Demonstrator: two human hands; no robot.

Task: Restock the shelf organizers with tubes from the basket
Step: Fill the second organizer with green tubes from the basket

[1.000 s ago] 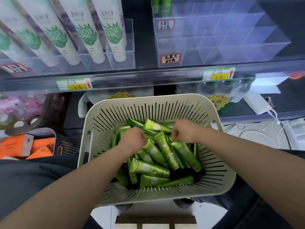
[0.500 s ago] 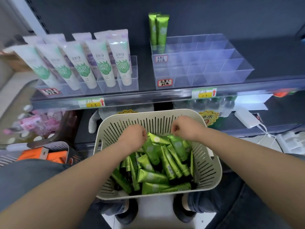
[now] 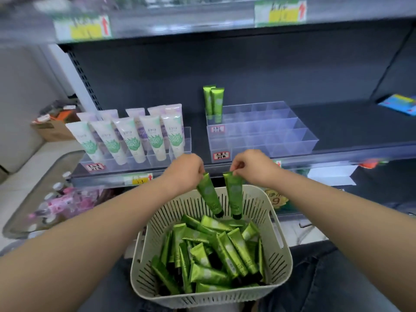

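Left hand [image 3: 184,171] pinches a shiny green plastic tube [image 3: 209,197] by its flat crimped end. Right hand [image 3: 254,167] does the same with a matching green tube [image 3: 234,194]. Both dangle cap-down just over the far rim of the beige slotted plastic basket [image 3: 209,298], side by side but not touching. The basket holds a jumbled pile of green tubes [image 3: 213,255] (a lot of them). Beyond the basket, up on the shelf, sits the clear plastic divided organizer [image 3: 270,136] with two upright green tubes [image 3: 213,102] in its back left corner. Beyond-left of the basket stand white tubes with green leaf prints [image 3: 132,138].
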